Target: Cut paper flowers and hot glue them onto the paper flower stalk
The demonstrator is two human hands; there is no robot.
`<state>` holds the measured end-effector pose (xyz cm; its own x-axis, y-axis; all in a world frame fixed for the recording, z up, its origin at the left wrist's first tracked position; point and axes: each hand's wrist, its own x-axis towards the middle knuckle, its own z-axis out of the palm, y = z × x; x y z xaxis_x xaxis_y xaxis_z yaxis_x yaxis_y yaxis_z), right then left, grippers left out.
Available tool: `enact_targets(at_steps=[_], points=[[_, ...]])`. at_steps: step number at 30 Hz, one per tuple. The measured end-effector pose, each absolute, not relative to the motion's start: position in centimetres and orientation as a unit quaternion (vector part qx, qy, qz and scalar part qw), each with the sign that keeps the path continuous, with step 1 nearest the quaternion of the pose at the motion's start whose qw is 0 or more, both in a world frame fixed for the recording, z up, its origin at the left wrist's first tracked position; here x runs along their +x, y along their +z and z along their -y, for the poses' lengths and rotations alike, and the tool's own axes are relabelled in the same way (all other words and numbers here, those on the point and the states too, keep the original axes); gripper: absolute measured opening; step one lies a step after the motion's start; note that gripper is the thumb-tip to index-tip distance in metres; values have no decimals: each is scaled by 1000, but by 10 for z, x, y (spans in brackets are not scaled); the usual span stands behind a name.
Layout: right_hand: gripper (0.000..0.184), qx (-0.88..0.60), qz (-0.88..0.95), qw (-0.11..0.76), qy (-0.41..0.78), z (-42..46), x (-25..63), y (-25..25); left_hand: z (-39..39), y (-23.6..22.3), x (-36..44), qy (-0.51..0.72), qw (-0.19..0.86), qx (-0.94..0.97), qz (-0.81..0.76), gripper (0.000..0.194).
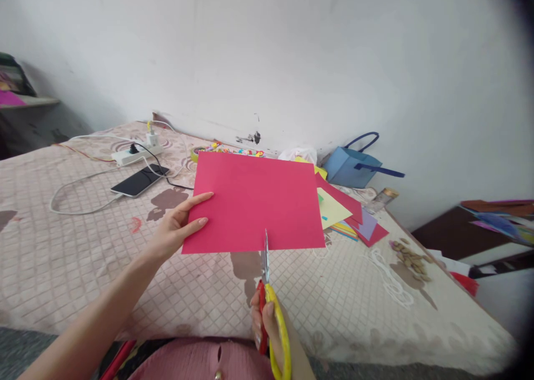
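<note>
A sheet of red paper is raised above the table, tilted toward me. My left hand pinches its left edge, with thumb and forefinger showing on the near face. In my right hand is a pair of scissors with one yellow and one red handle. Fingers and thumb are in the handle loops. The blades point away from me and overlap the paper's near edge, right of its middle. Whether the paper is cut there is too fine to tell.
A phone with cables and a power strip lie at the left. On the right are coloured papers, a blue bag, a glass jar, white string and small brown pieces. A wall stands behind.
</note>
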<state>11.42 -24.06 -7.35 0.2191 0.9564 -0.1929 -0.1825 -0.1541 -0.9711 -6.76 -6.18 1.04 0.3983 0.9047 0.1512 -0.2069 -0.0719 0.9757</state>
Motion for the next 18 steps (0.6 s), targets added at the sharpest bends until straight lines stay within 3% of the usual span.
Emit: enact_targets(at_steps=[18], points=[[63, -575, 353, 530, 513, 241, 116, -70, 63, 13, -67, 451, 615, 564, -317, 55]])
